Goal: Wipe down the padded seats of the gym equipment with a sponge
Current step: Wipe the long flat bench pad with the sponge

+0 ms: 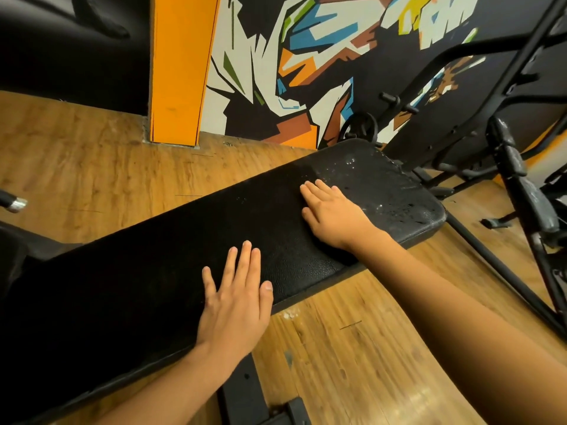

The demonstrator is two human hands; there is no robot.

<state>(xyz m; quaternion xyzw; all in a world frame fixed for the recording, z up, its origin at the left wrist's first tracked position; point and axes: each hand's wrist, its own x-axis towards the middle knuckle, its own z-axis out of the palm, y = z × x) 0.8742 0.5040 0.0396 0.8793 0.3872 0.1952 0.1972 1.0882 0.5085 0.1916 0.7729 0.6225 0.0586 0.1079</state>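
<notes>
The left hand [236, 302] lies flat in the lower centre of the frame, palm down. Its fingers [245, 262] are straight, a little spread, and point up the picture, with the thumb at the right side. The left forearm [181, 384] enters from the bottom edge. The right hand [333, 217] is higher and more to the right, also flat and palm down, its fingers together and pointing to the upper left. The right forearm [454, 302] comes in from the lower right corner.
</notes>
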